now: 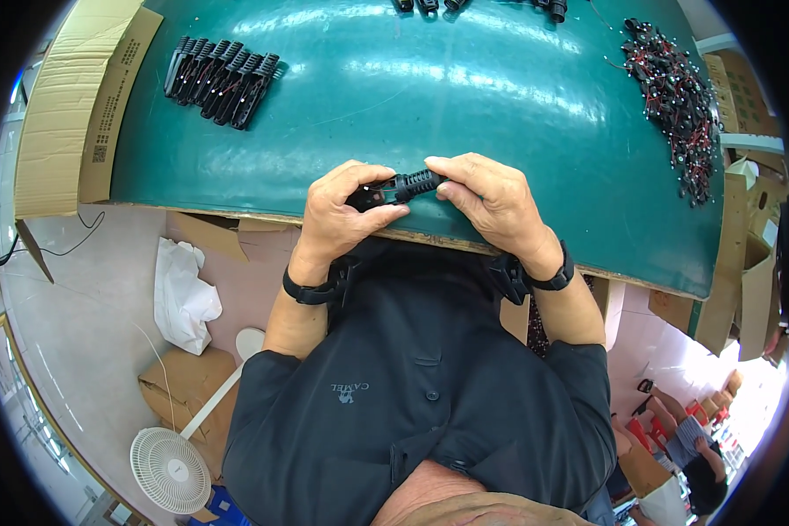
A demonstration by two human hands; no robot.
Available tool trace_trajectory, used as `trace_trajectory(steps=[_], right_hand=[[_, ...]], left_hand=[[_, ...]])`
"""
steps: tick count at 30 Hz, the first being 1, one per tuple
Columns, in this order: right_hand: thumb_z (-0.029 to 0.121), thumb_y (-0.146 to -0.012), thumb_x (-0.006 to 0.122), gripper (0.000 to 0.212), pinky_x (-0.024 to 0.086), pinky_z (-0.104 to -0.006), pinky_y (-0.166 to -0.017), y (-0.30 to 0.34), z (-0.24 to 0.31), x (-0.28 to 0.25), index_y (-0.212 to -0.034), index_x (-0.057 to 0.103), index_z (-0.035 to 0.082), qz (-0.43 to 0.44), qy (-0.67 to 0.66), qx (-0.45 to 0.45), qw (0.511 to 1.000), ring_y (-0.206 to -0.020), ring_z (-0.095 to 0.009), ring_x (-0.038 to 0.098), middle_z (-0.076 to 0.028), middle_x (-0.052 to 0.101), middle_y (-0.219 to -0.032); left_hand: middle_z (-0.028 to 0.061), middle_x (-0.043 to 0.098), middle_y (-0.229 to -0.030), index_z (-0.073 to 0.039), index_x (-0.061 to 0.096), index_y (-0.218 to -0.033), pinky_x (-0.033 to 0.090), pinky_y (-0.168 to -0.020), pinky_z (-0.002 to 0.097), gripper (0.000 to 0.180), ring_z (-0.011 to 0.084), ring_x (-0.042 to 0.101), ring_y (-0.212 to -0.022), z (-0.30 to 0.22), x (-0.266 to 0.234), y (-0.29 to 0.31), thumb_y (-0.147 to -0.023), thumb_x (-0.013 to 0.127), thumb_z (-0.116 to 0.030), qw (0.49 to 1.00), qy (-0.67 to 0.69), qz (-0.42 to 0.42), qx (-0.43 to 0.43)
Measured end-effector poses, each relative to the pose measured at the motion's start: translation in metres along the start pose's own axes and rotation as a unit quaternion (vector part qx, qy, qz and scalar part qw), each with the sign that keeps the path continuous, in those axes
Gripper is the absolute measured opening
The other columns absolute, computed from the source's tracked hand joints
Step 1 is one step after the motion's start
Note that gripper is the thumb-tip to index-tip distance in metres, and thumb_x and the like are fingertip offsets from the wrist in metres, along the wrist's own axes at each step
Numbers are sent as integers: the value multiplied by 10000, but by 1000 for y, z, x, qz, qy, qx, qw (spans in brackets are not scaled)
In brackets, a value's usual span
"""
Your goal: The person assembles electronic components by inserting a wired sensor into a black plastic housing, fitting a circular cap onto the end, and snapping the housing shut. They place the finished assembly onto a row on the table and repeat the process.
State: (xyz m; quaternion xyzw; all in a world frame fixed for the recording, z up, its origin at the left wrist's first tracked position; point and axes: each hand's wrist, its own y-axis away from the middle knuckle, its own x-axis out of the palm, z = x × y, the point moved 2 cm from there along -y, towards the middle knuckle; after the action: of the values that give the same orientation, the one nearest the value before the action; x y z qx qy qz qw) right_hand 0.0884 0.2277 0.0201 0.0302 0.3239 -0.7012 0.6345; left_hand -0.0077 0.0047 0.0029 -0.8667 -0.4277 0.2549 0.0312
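Above the table's near edge, a black plastic housing (pixel 417 183) with a ribbed end lies sideways between my two hands. My left hand (pixel 342 209) is closed on its wider, opened end, where the fingers cover part of it. The ribbed end is pinched between thumb and fingers of my right hand (pixel 493 200). At the far left of the table, several similar black housings (pixel 223 81), with thin red wires, lie side by side in a row. A heap of small black parts with red and black wires (pixel 675 101) covers the table's right side.
The green tabletop (pixel 351 105) carries more black pieces (pixel 428 5) at its far edge. A cardboard box (pixel 66 114) stands at its left, more cartons (pixel 735 263) at its right. A white fan (pixel 171 471) and white bag (pixel 184 298) are lower left. Another person (pixel 703 473) is lower right.
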Motion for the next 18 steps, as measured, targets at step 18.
trace_trajectory(steps=[18], right_hand=[[-89, -926, 729, 556, 632, -347, -864, 19, 16, 36, -1461, 600, -9, -115, 35, 49, 992, -1036, -275, 767, -216, 706, -1324]], left_hand=[[71, 749, -950, -20, 778, -1101, 567, -757, 283, 445, 154, 709, -836, 1, 2, -2, -721, 977, -135, 998, 28, -30, -49]])
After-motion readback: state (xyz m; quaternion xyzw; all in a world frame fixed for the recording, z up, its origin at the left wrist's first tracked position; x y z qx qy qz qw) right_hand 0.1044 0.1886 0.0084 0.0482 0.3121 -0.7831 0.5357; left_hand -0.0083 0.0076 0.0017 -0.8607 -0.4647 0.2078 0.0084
